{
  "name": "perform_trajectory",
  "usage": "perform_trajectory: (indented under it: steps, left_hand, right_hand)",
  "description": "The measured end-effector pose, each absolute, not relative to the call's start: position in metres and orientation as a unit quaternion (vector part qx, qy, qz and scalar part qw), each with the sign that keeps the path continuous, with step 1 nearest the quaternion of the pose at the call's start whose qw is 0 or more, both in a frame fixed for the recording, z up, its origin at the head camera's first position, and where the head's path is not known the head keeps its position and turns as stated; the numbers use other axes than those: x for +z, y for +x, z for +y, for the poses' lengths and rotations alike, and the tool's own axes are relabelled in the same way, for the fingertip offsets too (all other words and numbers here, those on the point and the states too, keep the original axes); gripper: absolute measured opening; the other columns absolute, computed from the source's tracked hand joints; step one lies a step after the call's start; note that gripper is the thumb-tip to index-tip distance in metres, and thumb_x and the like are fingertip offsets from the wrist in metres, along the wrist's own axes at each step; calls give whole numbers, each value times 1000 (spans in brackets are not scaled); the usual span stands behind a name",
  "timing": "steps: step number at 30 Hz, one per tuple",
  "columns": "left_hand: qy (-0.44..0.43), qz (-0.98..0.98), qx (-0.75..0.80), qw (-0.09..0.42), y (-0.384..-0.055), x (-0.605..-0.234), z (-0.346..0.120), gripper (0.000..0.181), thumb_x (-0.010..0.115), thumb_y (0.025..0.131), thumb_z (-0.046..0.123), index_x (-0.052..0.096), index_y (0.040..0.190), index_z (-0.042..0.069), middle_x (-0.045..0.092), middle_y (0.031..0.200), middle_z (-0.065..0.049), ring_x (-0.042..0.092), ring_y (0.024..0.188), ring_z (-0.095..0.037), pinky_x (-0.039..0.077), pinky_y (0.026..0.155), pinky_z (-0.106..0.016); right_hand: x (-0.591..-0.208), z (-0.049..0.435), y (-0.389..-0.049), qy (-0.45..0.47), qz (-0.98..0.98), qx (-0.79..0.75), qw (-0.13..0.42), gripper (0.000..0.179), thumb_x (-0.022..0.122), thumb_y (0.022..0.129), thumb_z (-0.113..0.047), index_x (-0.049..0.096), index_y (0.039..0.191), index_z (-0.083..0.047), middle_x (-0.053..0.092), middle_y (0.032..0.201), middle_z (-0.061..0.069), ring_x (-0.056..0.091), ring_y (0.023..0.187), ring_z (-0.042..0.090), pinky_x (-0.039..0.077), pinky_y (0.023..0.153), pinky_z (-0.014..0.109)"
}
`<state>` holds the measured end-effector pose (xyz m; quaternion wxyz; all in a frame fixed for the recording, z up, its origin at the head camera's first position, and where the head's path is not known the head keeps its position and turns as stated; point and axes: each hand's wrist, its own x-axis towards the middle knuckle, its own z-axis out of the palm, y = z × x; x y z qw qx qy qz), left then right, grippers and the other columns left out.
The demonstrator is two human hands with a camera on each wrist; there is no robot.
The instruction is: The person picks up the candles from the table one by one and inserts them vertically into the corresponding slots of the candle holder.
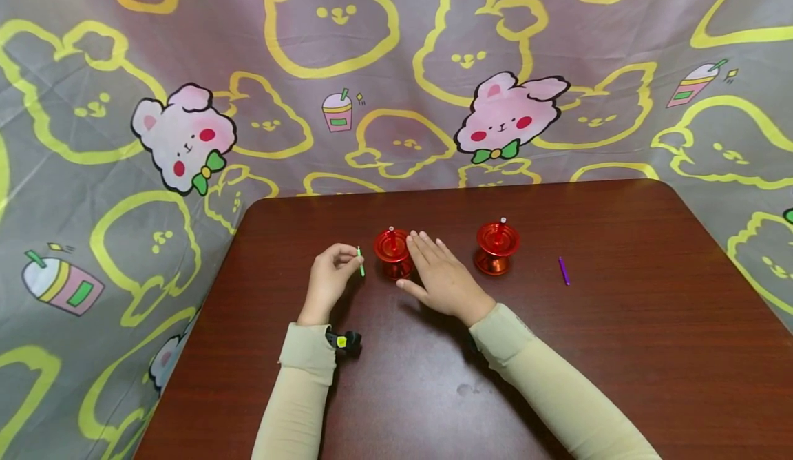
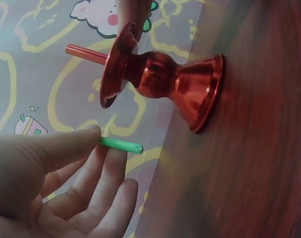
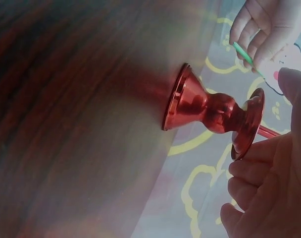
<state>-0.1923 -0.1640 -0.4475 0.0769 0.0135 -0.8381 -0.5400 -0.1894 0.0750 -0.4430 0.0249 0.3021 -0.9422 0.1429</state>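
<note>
One left grip (image 1: 331, 275) pinches a slim stick (image 1: 361, 267); straight right fingers (image 1: 422, 252) flank glossy candlestick (image 1: 392, 257).

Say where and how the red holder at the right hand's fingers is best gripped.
Probably the rounded stem, from the side nearest the right hand: the red holder stands upright, its stem narrower than the dish above and flared base below. The thin red stick rising from the dish could make coming from above awkward.
</note>
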Motion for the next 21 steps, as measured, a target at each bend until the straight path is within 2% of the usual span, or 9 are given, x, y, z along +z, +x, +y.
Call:
perform_trajectory:
  steps: [9,14,21]
  left_hand:
    - [17,-796,-601,66,-190,-446,-164,15,75,90,1,69,100,-7,72,89,-16,66,75,-8,51,70,-18]
    - [23,-775,-628,71,-191,-446,-164,15,73,90,-3,69,102,-9,71,90,-16,66,76,-5,52,72,-17]
    - [30,-760,-642,90,-192,-446,-162,17,75,90,1,69,102,-9,72,90,-10,65,77,-5,52,72,-18]
  right_hand:
    - [-443,74,-189,297,-943,146,20,82,50,103,-54,25,159,1,23,166,17,17,155,29,13,124,44]
    - [-443,74,-188,300,-942,149,23,82,51,103,-53,26,158,2,24,165,18,18,154,30,14,124,45]
    - [-442,73,-188,297,-943,149,23,80,49,103,-52,27,159,1,25,165,17,17,154,30,14,124,45]
